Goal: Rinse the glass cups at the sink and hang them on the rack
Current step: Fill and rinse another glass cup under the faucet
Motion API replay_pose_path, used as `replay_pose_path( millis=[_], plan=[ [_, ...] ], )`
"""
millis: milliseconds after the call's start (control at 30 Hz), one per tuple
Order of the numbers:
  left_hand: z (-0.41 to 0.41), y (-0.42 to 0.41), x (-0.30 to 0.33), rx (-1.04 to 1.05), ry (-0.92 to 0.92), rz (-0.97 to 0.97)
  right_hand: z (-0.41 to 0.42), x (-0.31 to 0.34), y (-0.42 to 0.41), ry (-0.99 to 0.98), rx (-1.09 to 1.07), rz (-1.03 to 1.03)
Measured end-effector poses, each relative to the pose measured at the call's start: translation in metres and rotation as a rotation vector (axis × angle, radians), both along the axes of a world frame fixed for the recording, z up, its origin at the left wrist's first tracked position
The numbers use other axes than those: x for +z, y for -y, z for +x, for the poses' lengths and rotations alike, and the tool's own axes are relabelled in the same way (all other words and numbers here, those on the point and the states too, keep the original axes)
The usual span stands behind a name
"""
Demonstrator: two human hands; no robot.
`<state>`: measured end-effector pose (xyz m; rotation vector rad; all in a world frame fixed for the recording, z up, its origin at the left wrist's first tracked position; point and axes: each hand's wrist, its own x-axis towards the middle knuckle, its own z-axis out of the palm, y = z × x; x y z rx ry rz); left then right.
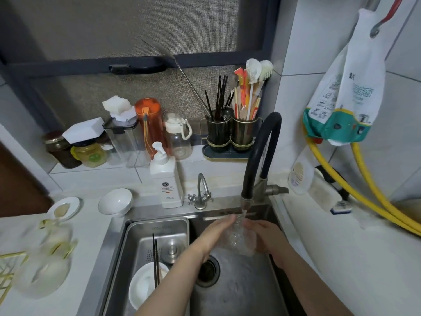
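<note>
A clear glass cup [239, 239] is held over the steel sink [237, 290], right under the running black faucet [247, 199]. Water streams onto it. My left hand [216, 233] grips the cup's left side and my right hand [266, 236] grips its right side. On the counter at the left, several more glass cups [52, 249] with gold trim stand blurred beside a gold wire rack [8, 267] at the frame's left edge.
A steel basin [159, 226] in the sink's left half holds a white bowl [145, 286] and dark chopsticks. A soap dispenser [166, 181], a white bowl [115, 201] and a small plate [65, 208] sit behind. Yellow hoses [364, 197] cross the right counter.
</note>
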<state>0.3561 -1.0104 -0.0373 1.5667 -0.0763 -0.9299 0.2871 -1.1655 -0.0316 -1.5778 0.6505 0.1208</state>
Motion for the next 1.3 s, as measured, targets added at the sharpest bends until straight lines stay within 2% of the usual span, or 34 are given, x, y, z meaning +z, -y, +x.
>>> replay_pose_path(
  millis=[133, 267, 533, 633, 767, 800, 900, 1067, 1300],
  plan=[
    [-0.005, 0.001, -0.001, -0.027, -0.113, 0.028, 0.009, 0.004, 0.002, -0.136, 0.049, -0.011],
    [-0.006, 0.004, -0.006, -0.035, -0.210, 0.063, 0.016, 0.006, 0.004, -0.219, 0.071, -0.139],
    [-0.016, 0.029, 0.003, 0.043, -0.433, 0.097, 0.022, 0.003, 0.021, 0.105, 0.280, -0.598],
    [-0.017, 0.036, 0.001, 0.067, -0.496, 0.081, 0.022, 0.005, 0.031, 0.103, 0.192, -0.438],
    [-0.011, 0.037, -0.006, 0.133, -0.613, 0.024, 0.021, 0.006, 0.044, 0.126, -0.048, 0.043],
    [-0.008, 0.037, -0.007, 0.156, -0.634, 0.015, 0.020, 0.004, 0.049, 0.118, -0.066, 0.107],
    [-0.004, 0.040, -0.011, 0.214, -0.708, -0.045, 0.022, -0.005, 0.061, 0.085, -0.115, 0.147],
    [-0.005, 0.044, -0.008, 0.214, -0.704, -0.088, 0.033, -0.005, 0.077, 0.086, -0.187, 0.172],
    [-0.014, 0.041, 0.009, 0.210, -0.603, -0.039, 0.053, -0.005, 0.090, 0.129, -0.211, -0.039]
  ],
)
